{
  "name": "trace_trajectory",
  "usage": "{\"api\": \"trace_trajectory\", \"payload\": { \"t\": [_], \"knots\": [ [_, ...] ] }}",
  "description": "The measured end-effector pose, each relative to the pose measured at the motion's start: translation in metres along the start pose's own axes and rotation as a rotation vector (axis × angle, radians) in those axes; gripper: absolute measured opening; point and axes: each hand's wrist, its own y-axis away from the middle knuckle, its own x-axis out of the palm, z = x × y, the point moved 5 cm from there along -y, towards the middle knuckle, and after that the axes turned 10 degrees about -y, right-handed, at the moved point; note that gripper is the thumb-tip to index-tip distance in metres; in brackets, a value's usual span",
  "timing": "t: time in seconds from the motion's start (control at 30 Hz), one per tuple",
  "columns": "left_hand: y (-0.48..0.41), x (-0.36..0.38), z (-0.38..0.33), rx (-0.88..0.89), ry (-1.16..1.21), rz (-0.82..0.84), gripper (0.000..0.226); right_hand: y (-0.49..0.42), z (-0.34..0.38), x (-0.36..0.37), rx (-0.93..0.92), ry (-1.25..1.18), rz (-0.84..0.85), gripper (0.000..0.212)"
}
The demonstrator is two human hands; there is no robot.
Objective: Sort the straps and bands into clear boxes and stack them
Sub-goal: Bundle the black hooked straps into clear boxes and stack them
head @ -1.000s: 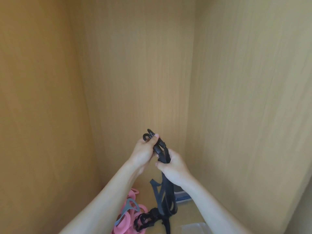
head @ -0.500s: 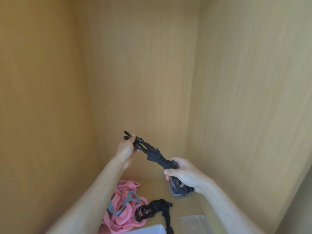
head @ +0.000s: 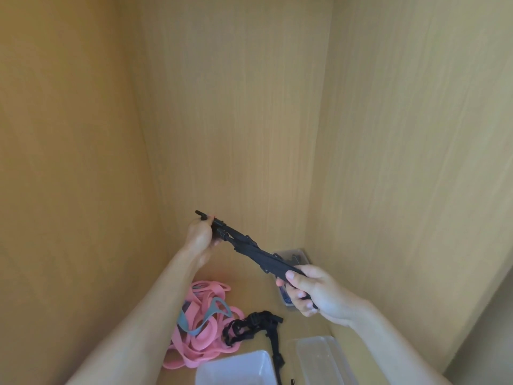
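- My left hand (head: pixel 201 234) pinches the clip end of the folded black strap (head: pixel 261 254), high on the left.
- My right hand (head: pixel 311 290) clenches its other end, lower right. The strap stretches between them above the wooden floor (head: pixel 249 290).
- The pink bands (head: pixel 200 343) lie heaped near left with a grey band (head: pixel 194 325) on them. The second black strap (head: pixel 249 327) lies just to their right.
- The far clear box (head: pixel 301 252) sits behind my right hand. The near-left box (head: pixel 236 368) and the near-right box (head: pixel 322 354) are at the bottom.

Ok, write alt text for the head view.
A left hand and a right hand stretch a folded black webbing strap between them inside a wooden cabinet. Pink rubber bands, another black buckled strap and clear plastic boxes lie below.
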Motion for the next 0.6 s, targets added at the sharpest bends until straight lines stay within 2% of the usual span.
{"api": "trace_trajectory", "payload": {
  "t": [0.13, 0.27, 0.43, 0.6],
  "knots": [
    [0.003, 0.000, -0.011, 0.050, 0.003, 0.079, 0.024, 0.007, 0.003, -0.009, -0.004, -0.004, 0.004, 0.031],
    [0.015, 0.005, -0.019, 0.134, -0.086, 0.186, 0.017, 0.010, 0.002, -0.036, 0.023, -0.010, -0.120, 0.031],
    [0.031, 0.014, -0.026, 0.214, -0.261, 0.315, 0.009, 0.011, -0.003, -0.069, 0.226, 0.054, -0.307, 0.031],
    [0.042, 0.022, -0.023, 0.166, -0.511, 0.582, 0.006, 0.010, -0.002, -0.086, 0.404, 0.273, -0.394, 0.028]
  ]
}}
